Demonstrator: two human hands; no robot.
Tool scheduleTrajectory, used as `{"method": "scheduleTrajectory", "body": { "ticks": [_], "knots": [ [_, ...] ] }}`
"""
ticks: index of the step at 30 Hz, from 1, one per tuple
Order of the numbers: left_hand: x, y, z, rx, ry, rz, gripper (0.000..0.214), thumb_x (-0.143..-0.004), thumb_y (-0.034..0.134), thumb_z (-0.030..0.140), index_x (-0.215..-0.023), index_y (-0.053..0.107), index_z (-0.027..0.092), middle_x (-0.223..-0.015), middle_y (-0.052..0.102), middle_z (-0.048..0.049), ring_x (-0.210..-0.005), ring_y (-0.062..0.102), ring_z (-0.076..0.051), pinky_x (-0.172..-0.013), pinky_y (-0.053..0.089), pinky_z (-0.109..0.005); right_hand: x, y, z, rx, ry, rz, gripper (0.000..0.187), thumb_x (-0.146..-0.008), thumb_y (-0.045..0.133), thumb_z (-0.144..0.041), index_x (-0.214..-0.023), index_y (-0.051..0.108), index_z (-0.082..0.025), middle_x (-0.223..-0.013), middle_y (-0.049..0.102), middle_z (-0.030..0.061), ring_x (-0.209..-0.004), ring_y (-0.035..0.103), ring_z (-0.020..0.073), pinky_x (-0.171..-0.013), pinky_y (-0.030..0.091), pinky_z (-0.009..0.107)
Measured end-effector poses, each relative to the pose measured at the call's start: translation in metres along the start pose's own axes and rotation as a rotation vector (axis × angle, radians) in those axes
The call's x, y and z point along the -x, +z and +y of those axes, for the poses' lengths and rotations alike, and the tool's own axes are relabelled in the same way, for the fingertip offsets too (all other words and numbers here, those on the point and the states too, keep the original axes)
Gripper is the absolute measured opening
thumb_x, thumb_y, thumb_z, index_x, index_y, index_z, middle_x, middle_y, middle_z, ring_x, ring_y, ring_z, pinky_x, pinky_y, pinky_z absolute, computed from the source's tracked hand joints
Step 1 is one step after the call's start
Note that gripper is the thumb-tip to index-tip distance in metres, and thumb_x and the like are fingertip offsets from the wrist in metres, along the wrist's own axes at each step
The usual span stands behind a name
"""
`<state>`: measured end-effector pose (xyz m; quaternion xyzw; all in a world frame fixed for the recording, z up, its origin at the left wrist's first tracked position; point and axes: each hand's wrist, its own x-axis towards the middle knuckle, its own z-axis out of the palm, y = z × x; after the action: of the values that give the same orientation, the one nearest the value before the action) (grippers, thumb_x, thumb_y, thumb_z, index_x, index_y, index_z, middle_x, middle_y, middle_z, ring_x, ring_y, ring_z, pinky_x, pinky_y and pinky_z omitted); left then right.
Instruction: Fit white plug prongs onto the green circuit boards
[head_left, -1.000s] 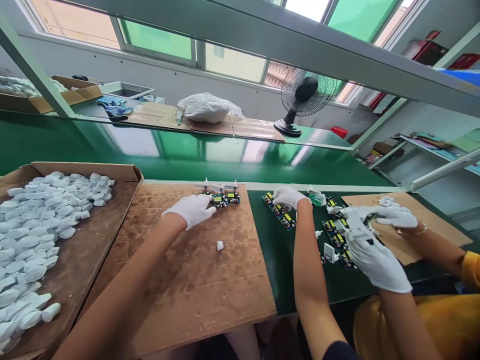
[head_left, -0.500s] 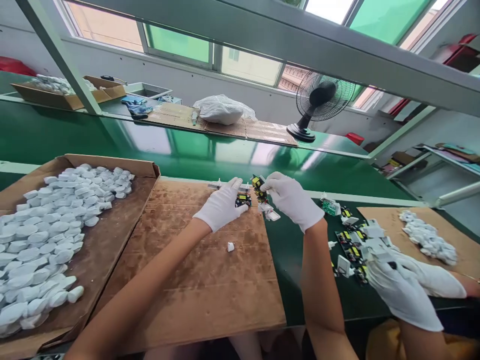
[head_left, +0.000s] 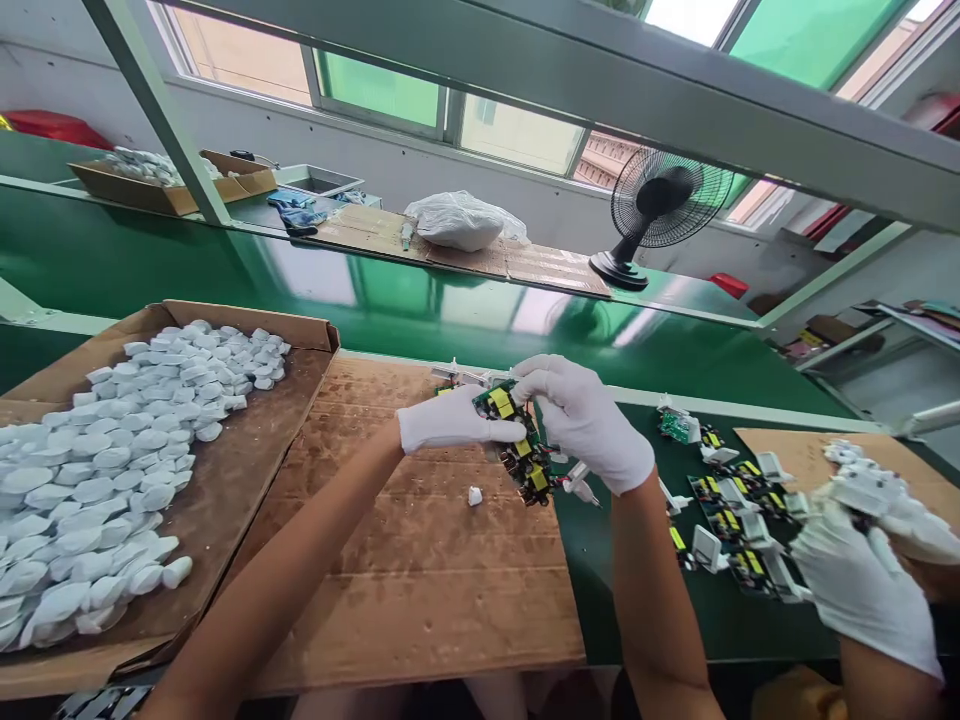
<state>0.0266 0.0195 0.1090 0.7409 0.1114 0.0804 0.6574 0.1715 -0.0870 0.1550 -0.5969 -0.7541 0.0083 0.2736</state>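
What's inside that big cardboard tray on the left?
A heap of small white plastic pieces fills most of the cardboard tray; bare brown floor shows along its right side. Anything beneath the heap is covered.

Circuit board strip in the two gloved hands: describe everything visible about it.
The circuit board strip is a green panel carrying yellow blocks and dark components, a white pronged piece at its lower end. It slants down to the right above the cardboard sheet. The left hand pinches its upper end; the right hand grips it from the right.
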Motion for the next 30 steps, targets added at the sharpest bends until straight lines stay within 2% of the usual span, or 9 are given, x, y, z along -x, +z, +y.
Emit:
{"method": "scheduleTrajectory", "body": {
  "ticks": [2, 5, 9, 11, 14, 19, 23, 27, 30],
  "knots": [
    [-0.003, 0.004, -0.004, 0.101, -0.040, 0.056, 0.028, -0.068, 0.069, 0.037, -0.082, 0.059, 0.015, -0.076, 0.065, -0.0026, -0.068, 0.061, -0.015, -0.063, 0.052, -0.026, -0.001, 0.001, -0.002, 0.009, 0.040, 0.003, 0.029, -0.079, 0.038, -0.006, -0.084, 0.062, -0.021, -0.099, 0.059, 0.0031, -0.091, 0.056, 0.0143, -0.084, 0.045, 0.029],
    [-0.012, 0.005, -0.011, 0.270, -0.056, 0.214, 0.031, -0.070, 0.068, 0.037, -0.089, 0.057, 0.015, -0.080, 0.065, -0.0040, -0.060, 0.061, -0.014, -0.055, 0.053, -0.027, 0.001, -0.001, -0.003, 0.086, 0.166, 0.034, 0.030, -0.087, 0.040, -0.018, -0.111, 0.056, -0.024, -0.113, 0.055, 0.0051, -0.100, 0.054, 0.0171, -0.088, 0.043, 0.031],
    [-0.019, -0.002, -0.015, 0.482, -0.112, 0.377, 0.040, -0.071, 0.068, 0.035, -0.102, 0.054, 0.015, -0.090, 0.067, -0.0070, -0.060, 0.064, -0.015, -0.056, 0.056, -0.029, 0.004, 0.005, 0.007, 0.253, 0.250, -0.130, 0.054, -0.080, 0.057, -0.038, -0.130, 0.041, -0.023, -0.119, 0.054, 0.0081, -0.103, 0.053, 0.0239, -0.087, 0.043, 0.036],
    [-0.019, -0.004, -0.014, 0.492, -0.124, 0.389, 0.038, -0.071, 0.069, 0.033, -0.101, 0.056, 0.013, -0.091, 0.067, -0.0086, -0.060, 0.065, -0.015, -0.058, 0.057, -0.028, 0.004, 0.012, 0.016, 0.317, 0.266, -0.210, 0.071, -0.074, 0.064, -0.042, -0.135, 0.035, -0.021, -0.121, 0.053, 0.0105, -0.106, 0.052, 0.0271, -0.088, 0.041, 0.038],
    [-0.018, -0.005, -0.012, 0.518, -0.114, 0.355, 0.035, -0.071, 0.069, 0.029, -0.099, 0.057, 0.012, -0.089, 0.068, -0.0096, -0.060, 0.065, -0.015, -0.059, 0.057, -0.028, 0.001, 0.022, 0.026, 0.383, 0.296, -0.220, 0.090, -0.069, 0.067, -0.048, -0.141, 0.025, -0.015, -0.129, 0.048, 0.0155, -0.112, 0.049, 0.0301, -0.090, 0.039, 0.039],
    [-0.022, -0.001, -0.010, 0.662, -0.130, 0.355, 0.028, -0.076, 0.063, 0.024, -0.099, 0.054, 0.012, -0.081, 0.069, -0.0086, -0.055, 0.064, -0.015, -0.058, 0.057, -0.030, 0.000, 0.017, 0.033, 0.494, 0.374, -0.214, 0.096, -0.065, 0.063, -0.064, -0.141, 0.025, -0.017, -0.119, 0.055, 0.0153, -0.103, 0.054, 0.0314, -0.082, 0.039, 0.037],
    [-0.029, -0.002, -0.018, 0.752, -0.201, 0.315, 0.028, -0.079, 0.059, 0.027, -0.103, 0.052, 0.016, -0.082, 0.069, -0.0075, -0.054, 0.064, -0.015, -0.059, 0.056, -0.031, 0.002, 0.012, 0.032, 0.547, 0.356, -0.235, 0.096, -0.063, 0.062, -0.068, -0.139, 0.029, -0.019, -0.118, 0.054, 0.0150, -0.098, 0.056, 0.0307, -0.077, 0.039, 0.036],
    [-0.034, -0.007, -0.027, 0.719, -0.209, 0.358, 0.028, -0.079, 0.060, 0.031, -0.101, 0.054, 0.015, -0.079, 0.069, -0.0077, -0.053, 0.064, -0.015, -0.058, 0.056, -0.029, -0.002, 0.017, 0.029, 0.652, 0.389, -0.209, 0.071, -0.061, 0.067, -0.064, -0.114, 0.053, -0.019, -0.103, 0.059, 0.0134, -0.093, 0.054, 0.0307, -0.082, 0.035, 0.042],
    [-0.033, -0.009, -0.027, 0.673, -0.131, 0.366, 0.026, -0.076, 0.064, 0.029, -0.096, 0.055, 0.015, -0.082, 0.068, -0.0065, -0.055, 0.063, -0.014, -0.054, 0.055, -0.026, -0.006, 0.026, 0.028, 0.669, 0.382, -0.207, 0.059, -0.061, 0.065, -0.064, -0.097, 0.058, -0.018, -0.091, 0.061, 0.0111, -0.090, 0.054, 0.0293, -0.089, 0.029, 0.048]
  ]
}}
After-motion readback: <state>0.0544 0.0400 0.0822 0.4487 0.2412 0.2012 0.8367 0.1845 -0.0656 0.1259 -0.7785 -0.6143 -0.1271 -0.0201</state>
